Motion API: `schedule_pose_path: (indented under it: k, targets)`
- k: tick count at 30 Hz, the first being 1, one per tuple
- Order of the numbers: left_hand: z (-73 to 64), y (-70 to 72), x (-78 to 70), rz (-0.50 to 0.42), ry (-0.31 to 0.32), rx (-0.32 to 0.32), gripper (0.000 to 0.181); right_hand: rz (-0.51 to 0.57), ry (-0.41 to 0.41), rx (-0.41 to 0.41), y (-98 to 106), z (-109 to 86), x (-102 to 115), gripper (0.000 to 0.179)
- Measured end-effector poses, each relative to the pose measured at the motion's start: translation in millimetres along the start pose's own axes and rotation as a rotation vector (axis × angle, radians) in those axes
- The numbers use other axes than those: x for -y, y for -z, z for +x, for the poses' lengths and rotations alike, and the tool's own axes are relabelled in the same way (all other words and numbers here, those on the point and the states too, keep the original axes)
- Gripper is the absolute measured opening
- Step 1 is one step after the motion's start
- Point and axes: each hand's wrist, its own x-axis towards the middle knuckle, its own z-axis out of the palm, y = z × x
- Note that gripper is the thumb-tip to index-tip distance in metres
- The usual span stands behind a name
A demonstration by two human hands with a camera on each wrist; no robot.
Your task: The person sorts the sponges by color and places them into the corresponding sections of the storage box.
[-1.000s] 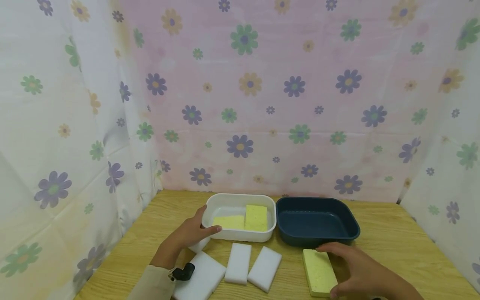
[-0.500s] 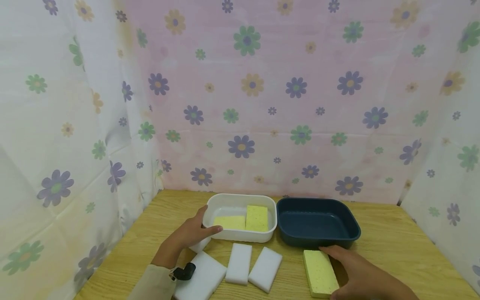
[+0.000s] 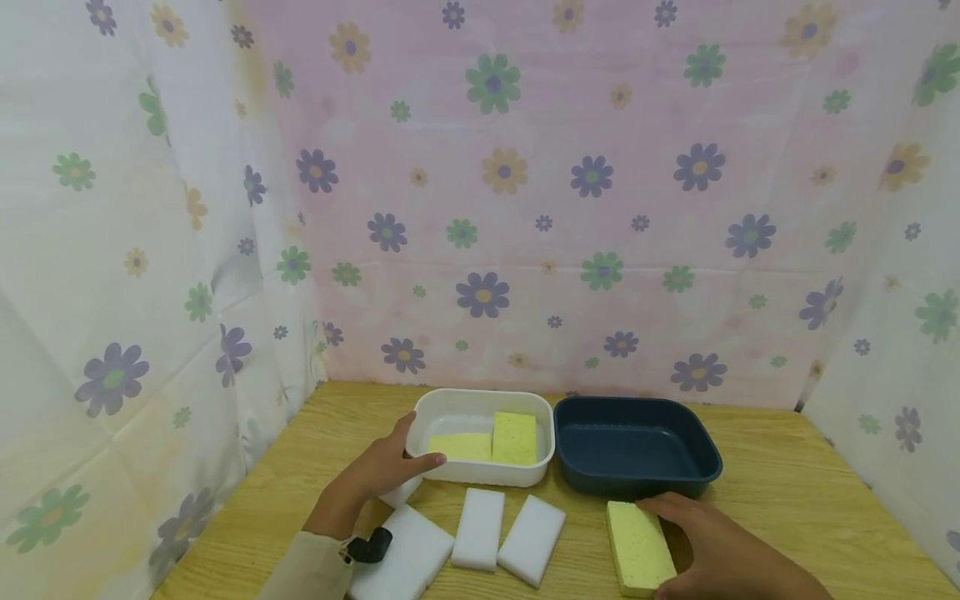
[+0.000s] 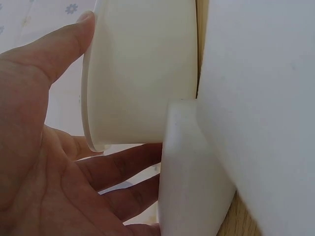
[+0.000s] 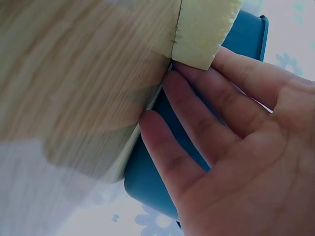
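In the head view my left hand (image 3: 382,462) holds the left end of a white plastic container (image 3: 480,475). Its thumb lies at the front rim and its fingers reach round the end wall. Two yellow sponges (image 3: 514,437) lie inside that container. On the table at the right, my right hand (image 3: 723,542) grips a yellow sponge (image 3: 640,550) lengthwise, fingers at the far end and thumb at the near end. In the right wrist view, the other fingers (image 5: 197,123) extend down to the tabletop beside the sponge (image 5: 202,34).
A dark blue container (image 3: 637,479) stands directly right of the white one, just beyond my right hand. Several white foam blocks (image 3: 477,527) lie on the wooden table (image 3: 795,483) in front. One white block (image 4: 197,172) sits close to my left fingers. Flowered curtains (image 3: 555,200) surround the table.
My right hand's fingers and thumb have closed in slightly on the yellow sponge's ends. The view has shifted a little; the left hand and the containers stay put.
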Motion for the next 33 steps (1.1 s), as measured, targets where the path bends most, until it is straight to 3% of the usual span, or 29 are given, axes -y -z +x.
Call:
schedule_pose_path:
  k: [7, 20, 28, 33]
  targets:
    - [1.3, 0.9, -1.2, 0.029, -0.004, -0.012, 0.116, -0.029, -0.053, 0.019, 1, 2.9, 8, 0.099]
    - [-1.6, 1.1, -4.1, 0.007, -0.017, -0.006, 0.113, -0.113, 0.064, -0.020, -2, 3.3, 7, 0.093]
    - [-0.7, 3.7, -4.6, 0.023, -0.027, -0.008, 0.113, -0.151, 0.029, -0.022, -4, 5.5, 13, 0.093]
    - [1.0, 1.1, 0.6, 0.007, -0.048, -0.007, 0.110, -0.174, 0.068, -0.045, -2, 4.8, 17, 0.091]
